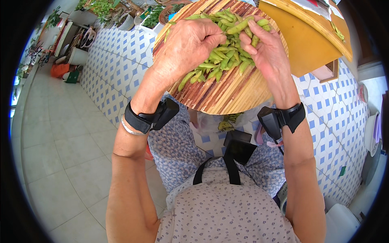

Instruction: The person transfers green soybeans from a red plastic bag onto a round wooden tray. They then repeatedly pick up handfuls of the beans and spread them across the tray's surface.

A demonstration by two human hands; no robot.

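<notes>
A heap of green soybean pods (225,57) lies on a round slatted wooden board (212,94) before me. My right hand (267,45) holds several pods, one of them a longer pod (238,27) slanting between thumb and fingers. Thumb and forefinger of my left hand (194,39) pinch at that pod's thin lower end, over the heap; the exact contact is small and partly hidden by the fingertips. Each wrist carries a black strapped device.
A yellow-brown table (313,36) with a raised edge stands at the right, with a few pods (338,32) on it. Below the board hangs a clear plastic bag (209,121). Potted plants (152,19) line the far left. A black device (240,148) sits between my knees.
</notes>
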